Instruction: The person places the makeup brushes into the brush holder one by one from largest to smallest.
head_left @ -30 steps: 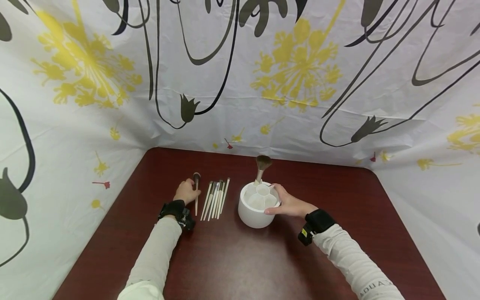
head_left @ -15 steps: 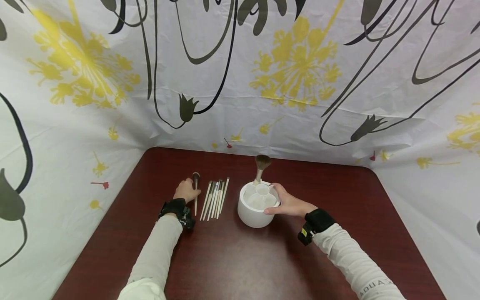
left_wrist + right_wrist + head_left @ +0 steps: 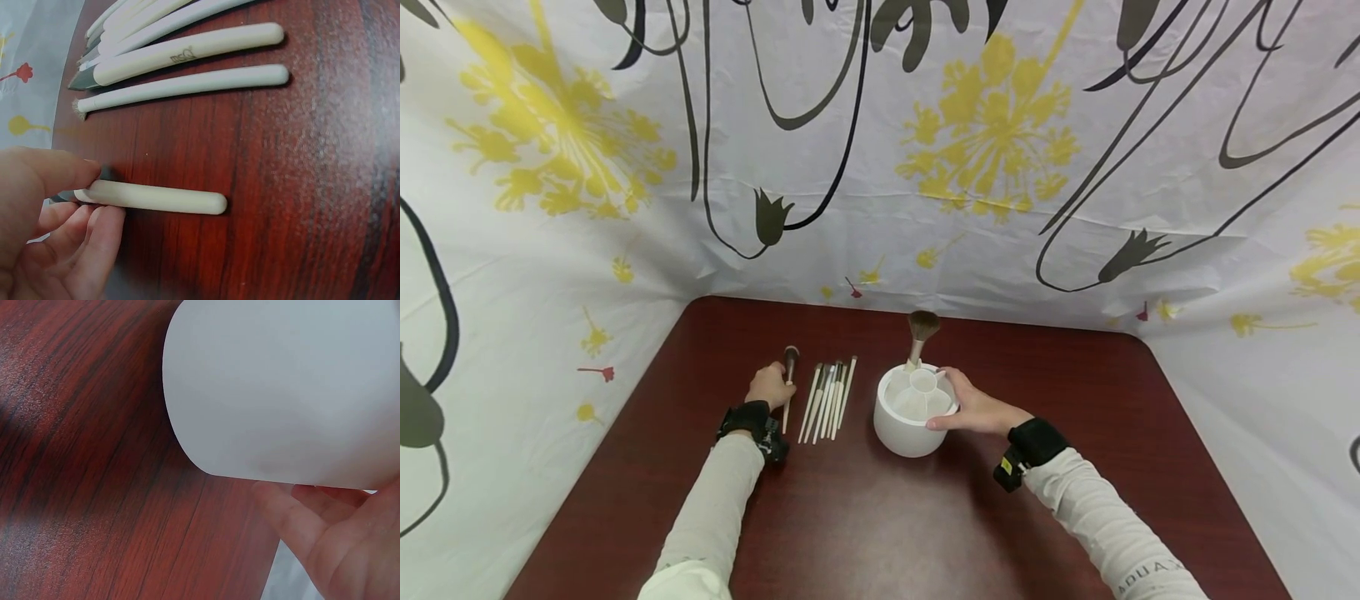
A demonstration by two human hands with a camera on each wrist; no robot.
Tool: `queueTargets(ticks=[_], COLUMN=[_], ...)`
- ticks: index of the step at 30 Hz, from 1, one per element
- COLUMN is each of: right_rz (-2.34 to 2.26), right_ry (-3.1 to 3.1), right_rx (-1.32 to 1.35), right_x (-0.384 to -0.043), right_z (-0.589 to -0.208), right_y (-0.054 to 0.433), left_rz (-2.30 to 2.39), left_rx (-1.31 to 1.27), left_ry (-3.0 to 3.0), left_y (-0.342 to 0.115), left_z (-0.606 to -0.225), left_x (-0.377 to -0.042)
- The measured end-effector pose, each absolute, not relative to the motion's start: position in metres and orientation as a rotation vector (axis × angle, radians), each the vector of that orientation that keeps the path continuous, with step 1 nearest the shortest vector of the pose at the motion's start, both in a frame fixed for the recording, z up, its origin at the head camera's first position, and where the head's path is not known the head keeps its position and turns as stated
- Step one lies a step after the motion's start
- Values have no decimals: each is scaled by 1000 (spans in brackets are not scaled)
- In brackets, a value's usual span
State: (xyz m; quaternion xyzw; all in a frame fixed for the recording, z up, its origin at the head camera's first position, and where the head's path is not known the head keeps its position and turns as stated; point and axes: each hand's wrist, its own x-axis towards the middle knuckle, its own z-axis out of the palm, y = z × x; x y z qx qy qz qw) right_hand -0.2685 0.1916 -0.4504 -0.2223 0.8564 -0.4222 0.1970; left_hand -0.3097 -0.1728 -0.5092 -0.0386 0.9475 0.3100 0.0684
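Observation:
My left hand (image 3: 769,387) pinches a makeup brush (image 3: 791,358) with a dark head and pale handle. In the left wrist view, thumb and fingers close around it near the dark ferrule, and the cream handle (image 3: 156,197) points out over the table. My right hand (image 3: 979,408) grips the right side of a round white brush holder (image 3: 904,435), thumb at the front of its rim. Dividers split the holder inside into compartments. A large fluffy brush (image 3: 923,324) stands in its back part, leaning slightly right. The right wrist view shows the holder's smooth wall (image 3: 269,394) beside my fingers.
Several pale-handled makeup brushes (image 3: 830,404) lie side by side between my left hand and the holder, handle ends toward me. The dark red wooden table (image 3: 880,525) ends at a patterned white cloth (image 3: 850,167) at the back and sides.
My left hand has shifted slightly left, and the brush in it tilts a little, its handle end moving left. My right hand keeps its grip on the holder, which has not visibly moved.

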Motion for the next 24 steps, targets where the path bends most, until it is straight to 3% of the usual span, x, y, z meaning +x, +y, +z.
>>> queueTargets(ticks=[24], right_rz=[-1173], right_ry=[2399], right_rx=[-625], right_x=[-270], right_z=[-453], right_y=[192], left_rz=[966], left_rx=[-107], left_ry=[2830], left_y=[-171], left_z=[-503], left_x=[-307])
